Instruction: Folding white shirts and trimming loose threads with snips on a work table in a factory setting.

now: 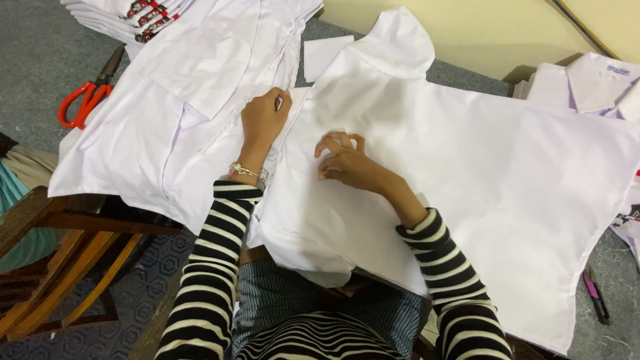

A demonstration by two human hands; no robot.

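A person in striped sleeves works over a white shirt (pixel 480 153) spread flat on a table. The left hand (pixel 263 120) pinches the shirt's side edge, fingers closed on the cloth. The right hand (pixel 343 160) rests loosely curled on the fabric, holding nothing. The cloth looks light, soft and limp, likely best gripped at seams or hems. Left of the left hand lies another white garment (pixel 167 120); beyond it, orange-handled scissors (pixel 83 100). Room to move looks tight.

Orange-handled scissors (pixel 83 100) lie on the grey counter (pixel 33 53), a stack of folded white shirts (pixel 130 15) behind, a wooden chair (pixel 63 253) below left.
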